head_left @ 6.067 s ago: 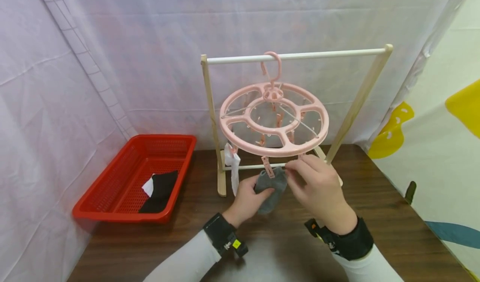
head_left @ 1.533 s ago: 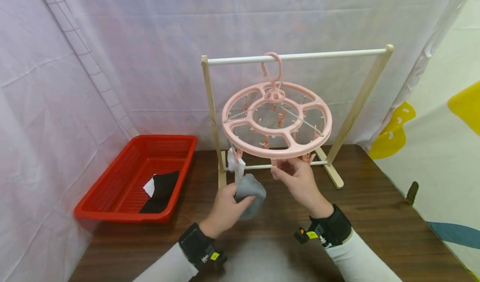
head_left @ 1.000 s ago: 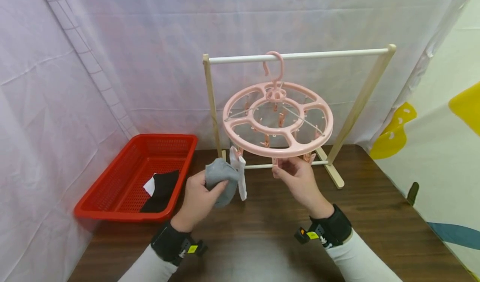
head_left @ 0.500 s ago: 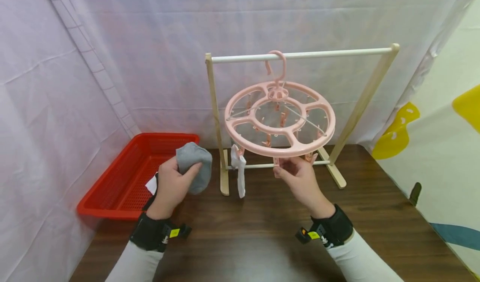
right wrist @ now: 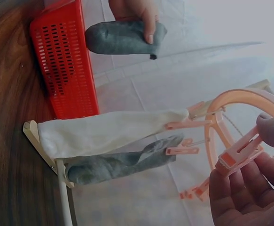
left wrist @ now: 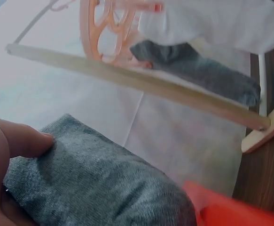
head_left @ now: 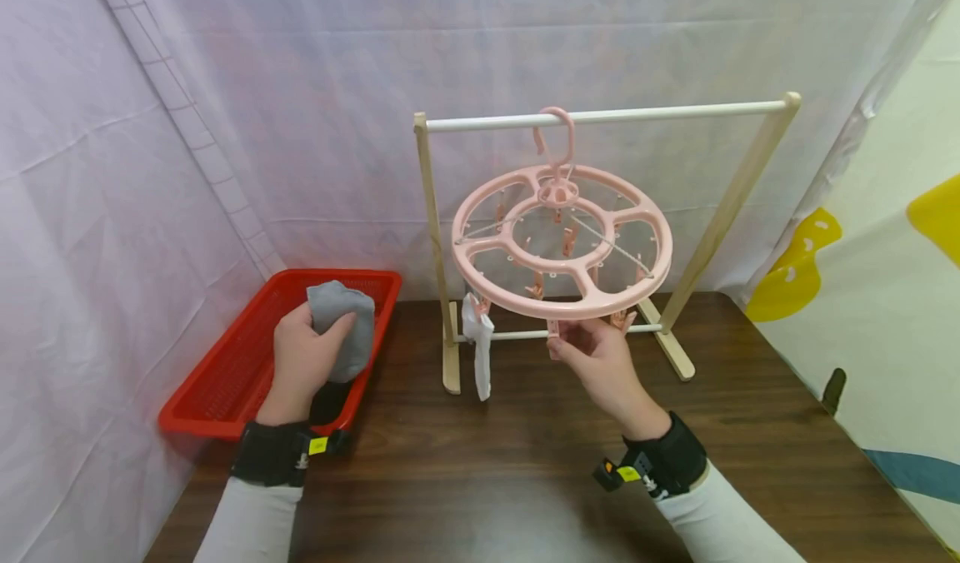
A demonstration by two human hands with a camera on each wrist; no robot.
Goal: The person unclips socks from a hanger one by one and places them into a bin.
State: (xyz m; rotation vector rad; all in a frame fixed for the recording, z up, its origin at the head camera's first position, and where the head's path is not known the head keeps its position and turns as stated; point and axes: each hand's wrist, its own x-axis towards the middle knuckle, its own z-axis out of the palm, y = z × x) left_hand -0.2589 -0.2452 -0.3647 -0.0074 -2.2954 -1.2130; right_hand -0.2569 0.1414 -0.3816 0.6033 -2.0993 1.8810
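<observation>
A folded grey sock (head_left: 351, 336) is pinched between the thumb and fingers of my left hand (head_left: 302, 355), held over the red basket. My right hand (head_left: 600, 365) grips a pink clothespin (head_left: 553, 334) at the front of the round pink drying hanger (head_left: 551, 305); the right wrist view shows this clothespin (right wrist: 240, 151) with no cloth in it. On the hanger's left side hangs a white sock (head_left: 478, 353). Behind it, in the right wrist view, another grey sock (right wrist: 122, 165) hangs from its own clothespin (right wrist: 183, 149).
The red basket (head_left: 198, 424) stands on the brown table (head_left: 450, 471) at left, with a black cloth (head_left: 327, 402) partly showing inside. A wooden rack (head_left: 731, 205) with a white bar (head_left: 675, 111) bears the hanger. Pale cloth walls (head_left: 330, 130) enclose the back and left.
Earlier both hands were at the grey sock by the front clothespin. My left hand has since carried the sock left, over the basket, while my right hand stays at the clothespin.
</observation>
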